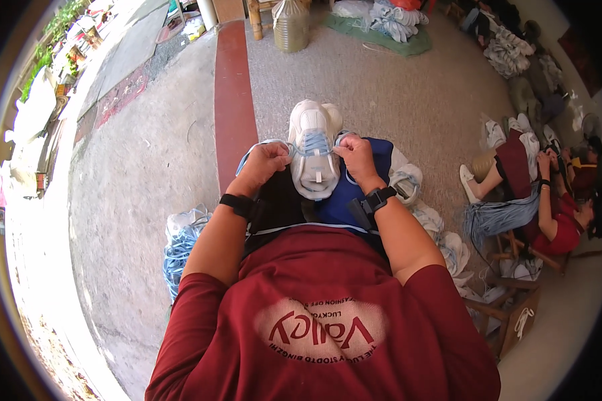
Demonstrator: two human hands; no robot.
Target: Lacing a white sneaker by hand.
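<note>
One white shoe (314,150) lies on the lap; the left hand (266,162) and right hand (354,152) each pinch one blue lace (314,143) end. Two wrist straps (380,198).

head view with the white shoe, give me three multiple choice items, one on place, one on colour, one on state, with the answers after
1. Where does the white shoe rest?
A. on the person's lap
B. on a wooden stool
C. on the bare floor

2. What colour is the lace threaded across the shoe?
A. red
B. light blue
C. black

3. What are the hands doing?
A. both hang free of the shoe
B. only one touches the shoe
C. the left hand and right hand each grip a lace end

Answers:
1 A, the shoe sits on the blue and black cloth over the knees.
2 B, pale blue strands cross the eyelets.
3 C, both fists close on lace, one at each side of the shoe.
</note>
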